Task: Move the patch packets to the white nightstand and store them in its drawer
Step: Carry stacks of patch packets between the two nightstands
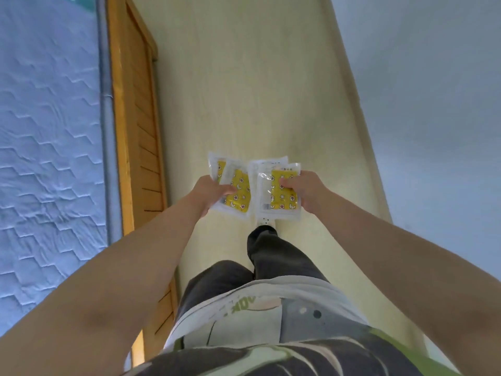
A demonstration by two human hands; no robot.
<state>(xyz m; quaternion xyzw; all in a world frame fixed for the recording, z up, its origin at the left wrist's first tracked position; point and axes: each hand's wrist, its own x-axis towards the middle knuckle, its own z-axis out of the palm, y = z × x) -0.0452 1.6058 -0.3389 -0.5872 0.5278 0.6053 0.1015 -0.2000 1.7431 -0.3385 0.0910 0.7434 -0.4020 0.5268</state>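
Grey-and-green printed shirt (257, 321) fills the nearest part of the view. Dark trousers (279, 256) show below it, and one foot in a pale shoe (267, 221) steps out on the floor to the right of the wooden bed frame (138, 137).

Just past that foot both arms reach forward. The left hand (211, 194), the one nearer the bed frame, lays its thumb over the yellow print and curls its fingers beneath the left packets (240, 192). These look like two, fanned slightly apart. The right hand (305, 191), farther from the bed frame, pinches the right packets (279, 196) the same way, thumb on top. At least two overlap there, though I cannot count them surely. The two lots meet or overlap in the middle.

Beyond them the pale floor (257, 90) runs on as a narrow lane. The bed frame, with its blue quilted mattress (48, 131) on its far side, bounds one edge, and the grey wall (420, 104) opposite the frame bounds the other. The white nightstand is not in view.

The step in hand looks like the carry. The wrappers seem slick and sit fanned, so firm thumb pressure and squaring each fan should stop one sliding out. Walking mid-lane keeps the legs off the bed frame's edge. Near the drawer, gathering everything into one hand would free the other to pull it open.
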